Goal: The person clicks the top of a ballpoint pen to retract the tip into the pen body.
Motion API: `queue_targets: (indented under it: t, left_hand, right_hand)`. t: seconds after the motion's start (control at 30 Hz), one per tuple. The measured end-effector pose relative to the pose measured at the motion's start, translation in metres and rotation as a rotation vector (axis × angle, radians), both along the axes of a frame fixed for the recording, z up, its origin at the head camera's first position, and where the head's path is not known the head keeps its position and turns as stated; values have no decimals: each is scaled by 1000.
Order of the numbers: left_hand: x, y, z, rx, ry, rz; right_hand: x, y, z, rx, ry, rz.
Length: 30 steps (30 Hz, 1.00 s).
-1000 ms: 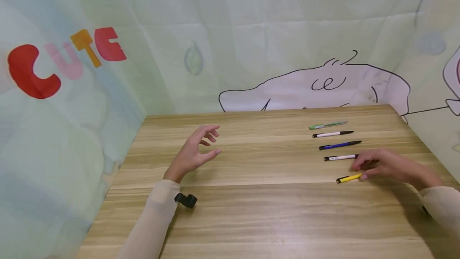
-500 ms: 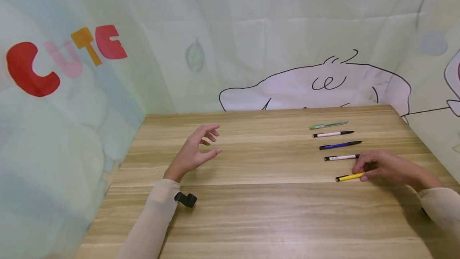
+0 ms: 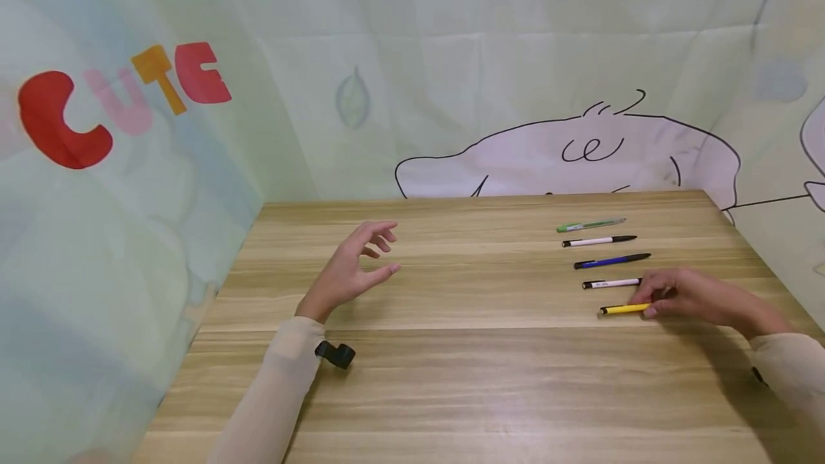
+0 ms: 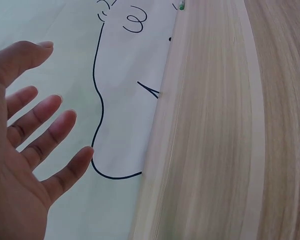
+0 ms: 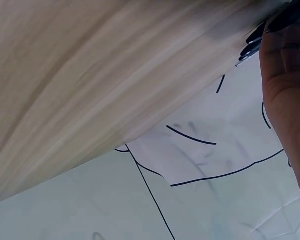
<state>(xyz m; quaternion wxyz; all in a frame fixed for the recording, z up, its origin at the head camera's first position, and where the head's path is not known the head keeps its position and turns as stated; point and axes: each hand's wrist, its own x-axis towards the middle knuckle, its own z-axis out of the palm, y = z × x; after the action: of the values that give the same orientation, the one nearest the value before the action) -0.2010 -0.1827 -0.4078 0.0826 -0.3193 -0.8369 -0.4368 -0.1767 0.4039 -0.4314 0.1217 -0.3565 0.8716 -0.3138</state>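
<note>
At the right of the head view my right hand (image 3: 692, 299) pinches a yellow pen (image 3: 624, 309) between thumb and fingers, its far end hidden by the hand. Just behind it lies a white pen with black ends (image 3: 609, 283), its tip partly covered by my fingers. Farther back are a blue pen (image 3: 611, 261), a second white pen (image 3: 598, 241) and a green pen (image 3: 591, 225), roughly parallel. My left hand (image 3: 351, 263) hovers over the table's left half, fingers spread and holding nothing; the left wrist view shows that hand (image 4: 30, 120) with its palm bare.
The wooden table (image 3: 464, 378) meets a printed cloth backdrop (image 3: 412, 113) along its back and left edges. A small black device (image 3: 336, 355) is strapped at my left wrist.
The yellow pen has shifted slightly away from me and turned a little, with my right hand on it. My left hand and the other pens stay where they were.
</note>
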Motion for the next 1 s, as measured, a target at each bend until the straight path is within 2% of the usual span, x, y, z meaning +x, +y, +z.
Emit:
queue_targets:
  t: [0.2, 0.5, 0.87, 1.0]
  left_hand:
    - [-2, 2, 0, 8, -4, -6]
    - [-3, 6, 3, 12, -2, -11]
    - [-5, 13, 4, 30, -16, -21]
    - [-6, 15, 4, 30, -14, -18]
  right_hand:
    - [0, -6, 7, 23, -5, -76]
    - [-1, -19, 15, -11, 40, -127]
    - [-1, -39, 30, -48, -14, -224]
    - [-3, -43, 34, -65, -25, -227]
